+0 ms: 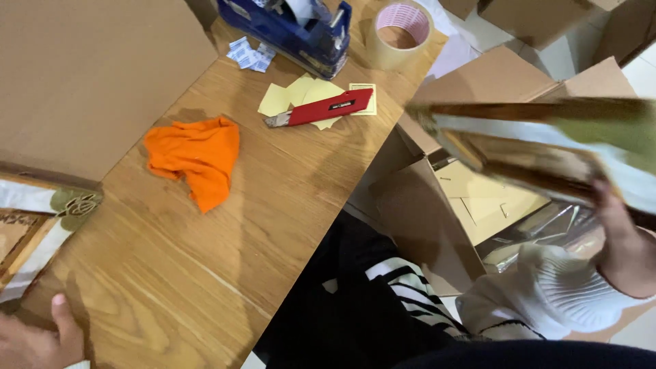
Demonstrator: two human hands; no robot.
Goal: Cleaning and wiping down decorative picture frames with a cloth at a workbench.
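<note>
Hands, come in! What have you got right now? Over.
Right hand grips a blurred framed picture above an open cardboard box. Left hand rests on the wooden table beside another frame. Orange cloth, red box cutter lie apart.

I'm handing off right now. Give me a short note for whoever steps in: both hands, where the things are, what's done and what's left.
Right hand: gripping a framed picture, held in the air over an open cardboard box beside the table; it is blurred.
Left hand: resting on the wooden table at its near left corner, next to a second frame lying flat.
On the table: orange cloth, red box cutter on yellow paper slips, tape roll, blue tape dispenser.
Done: one frame lifted.
Left: both frames are outside the box.
</note>
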